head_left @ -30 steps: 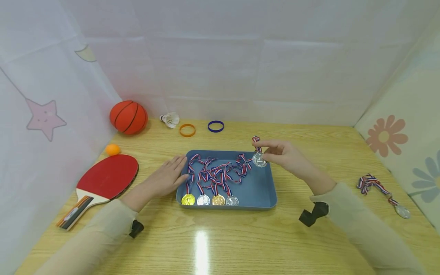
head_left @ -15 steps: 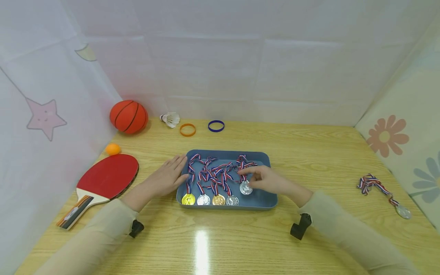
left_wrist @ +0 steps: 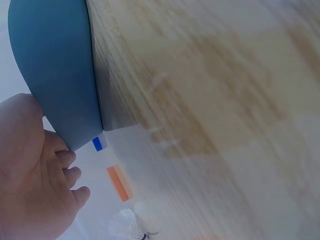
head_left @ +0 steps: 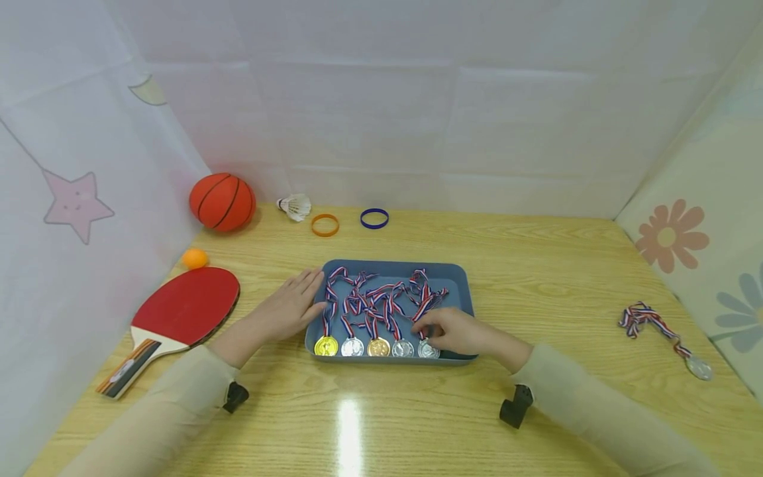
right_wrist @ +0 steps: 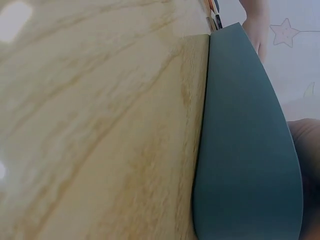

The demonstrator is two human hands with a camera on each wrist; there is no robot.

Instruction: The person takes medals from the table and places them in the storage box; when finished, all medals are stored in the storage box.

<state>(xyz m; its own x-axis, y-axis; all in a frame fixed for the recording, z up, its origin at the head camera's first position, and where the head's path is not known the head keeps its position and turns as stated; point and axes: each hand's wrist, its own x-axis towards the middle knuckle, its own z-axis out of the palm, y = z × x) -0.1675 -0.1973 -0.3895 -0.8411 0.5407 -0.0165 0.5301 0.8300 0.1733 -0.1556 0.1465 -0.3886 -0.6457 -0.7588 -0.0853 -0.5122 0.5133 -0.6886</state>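
A blue-grey tray [head_left: 456,301] holds a front row of medals on striped red, white and blue ribbons. From the left come a gold medal [head_left: 326,346], a silver medal [head_left: 352,347], a bronze-coloured medal [head_left: 379,348] and another silver one. At the right end of that row, my right hand [head_left: 456,331] pinches a silver medal [head_left: 426,349] low in the tray, its fingertips over the right side of the disc. My left hand [head_left: 289,308] rests with straight fingers along the tray's left rim; in the left wrist view its fingers lie against the tray wall [left_wrist: 57,70].
One more medal [head_left: 699,368] lies with its ribbon at the far right. On the left are a red table tennis bat [head_left: 187,305], an orange ball [head_left: 195,258] and a basketball [head_left: 223,202]. A shuttlecock [head_left: 295,207], an orange wristband [head_left: 324,233] and a blue wristband [head_left: 374,226] lie behind the tray.
My right hand has carried the silver medal from above the tray's back right corner down and forward to the right end of the front row. The left hand has stayed in place.
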